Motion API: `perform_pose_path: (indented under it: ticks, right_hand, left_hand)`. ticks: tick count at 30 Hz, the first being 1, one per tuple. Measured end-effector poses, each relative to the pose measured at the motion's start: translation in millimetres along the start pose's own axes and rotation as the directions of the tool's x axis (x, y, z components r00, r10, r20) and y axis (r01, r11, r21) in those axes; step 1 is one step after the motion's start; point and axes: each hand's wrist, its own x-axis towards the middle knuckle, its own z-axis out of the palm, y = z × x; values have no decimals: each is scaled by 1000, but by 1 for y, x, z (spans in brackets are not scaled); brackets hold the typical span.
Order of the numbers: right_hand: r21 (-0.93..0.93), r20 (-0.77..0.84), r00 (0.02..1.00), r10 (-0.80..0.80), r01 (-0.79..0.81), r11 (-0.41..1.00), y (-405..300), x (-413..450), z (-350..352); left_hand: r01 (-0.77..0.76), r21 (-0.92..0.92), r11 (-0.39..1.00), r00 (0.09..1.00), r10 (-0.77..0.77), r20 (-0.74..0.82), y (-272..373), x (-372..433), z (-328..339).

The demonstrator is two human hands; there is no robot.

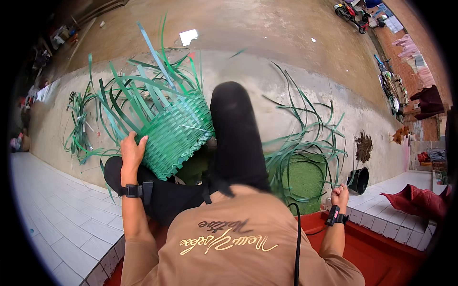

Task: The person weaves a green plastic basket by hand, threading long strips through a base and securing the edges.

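Note:
A partly woven basket (179,130) of green plastic strapping rests tilted against my legs. Long unwoven strips (123,91) fan out from its far-left side. My left hand (131,150) grips its left edge, thumb on the weave and fingers among the strip ends. Out to the right, my right hand (340,196) is closed on a thin green strip (331,183), beside a black pot (359,181). Loose green strips (304,139) lie in a tangle between that hand and my knee, partly over a green mat (304,175).
A tied bundle of strips (79,125) lies on the concrete at left. White-tiled ledges (68,193) flank me, the right one bearing dark red cloth (415,200). Brown debris (363,146) lies beyond the pot. A scooter (352,16) and hanging laundry (409,50) are at far right.

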Motion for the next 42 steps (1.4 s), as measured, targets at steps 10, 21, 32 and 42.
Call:
perform_pose_path:
  ticks: [10, 21, 32, 42]
  right_hand:
    - [12, 10, 935, 356, -356, 934, 192, -7, 39]
    - [-987, -120, 782, 612, -158, 10, 245, -4, -55]
    - [-765, 345, 599, 722, -266, 586, 128, -97, 142]
    - [-915, 404, 543, 736, 259, 311, 137, -163, 200]
  left_hand:
    - [-101, 29, 994, 995, 101, 0, -8, 17, -4]
    - [3, 135, 991, 1000, -4, 8, -38, 14, -4]
    - [112, -798, 592, 851, 357, 385, 180, -30, -13]
    - [593, -799, 106, 700, 423, 575, 280, -34, 36]
